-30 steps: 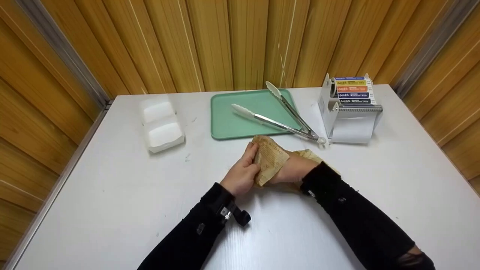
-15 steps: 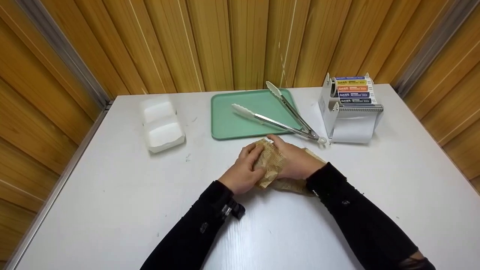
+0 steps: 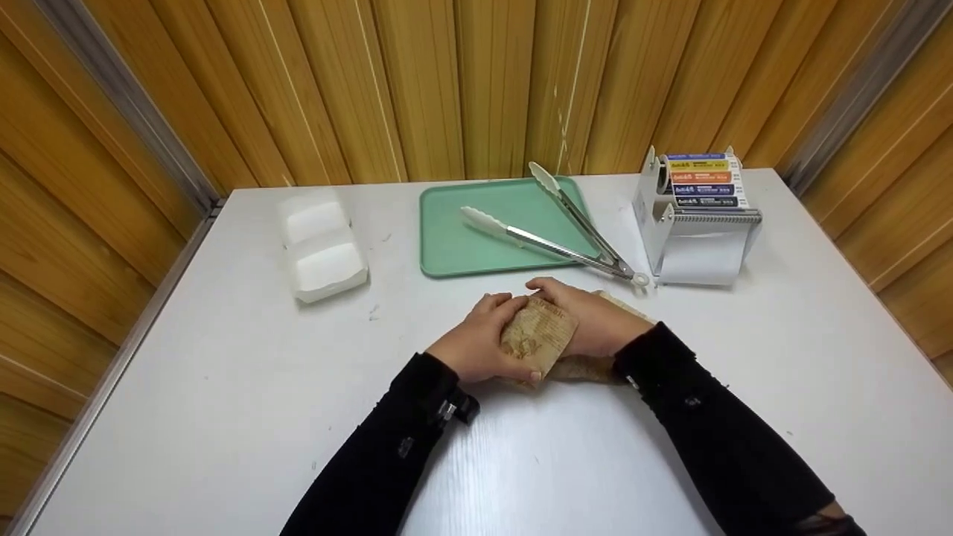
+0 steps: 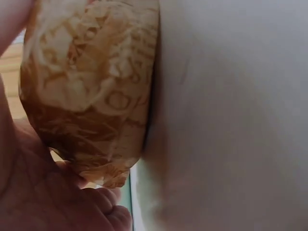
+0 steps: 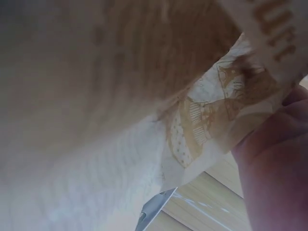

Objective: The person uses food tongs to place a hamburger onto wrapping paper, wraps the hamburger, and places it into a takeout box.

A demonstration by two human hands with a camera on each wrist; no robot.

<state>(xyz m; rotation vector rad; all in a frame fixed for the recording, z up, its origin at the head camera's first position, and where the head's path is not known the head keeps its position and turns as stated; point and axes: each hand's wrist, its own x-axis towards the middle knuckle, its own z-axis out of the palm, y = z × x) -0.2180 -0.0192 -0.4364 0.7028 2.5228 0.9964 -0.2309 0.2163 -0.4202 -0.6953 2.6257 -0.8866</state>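
Note:
Between both hands is a rounded bundle wrapped in brown printed paper (image 3: 540, 335), low over the table in front of the tray. My left hand (image 3: 473, 346) grips its left side, thumb along the near edge and fingers over the far side. On the other side, my right hand (image 3: 599, 320) holds the bundle with the thumb at its top. A loose length of the wrapping paper (image 3: 588, 368) trails under the right wrist. The left wrist view shows crumpled folds on the bundle (image 4: 96, 86); its contents are hidden. Printed paper (image 5: 207, 115) fills much of the right wrist view.
Behind the hands lies a green tray (image 3: 447, 253), with spread metal tongs (image 3: 558, 249) resting across it. An opened white clamshell box (image 3: 324, 246) stands at the left. A white label dispenser (image 3: 700, 216) with coloured rolls stands at the back right.
The left hand has closed further over the bundle, its thumb now along the near edge. The right hand has shifted slightly toward the body, and its thumb has come out from behind the paper.

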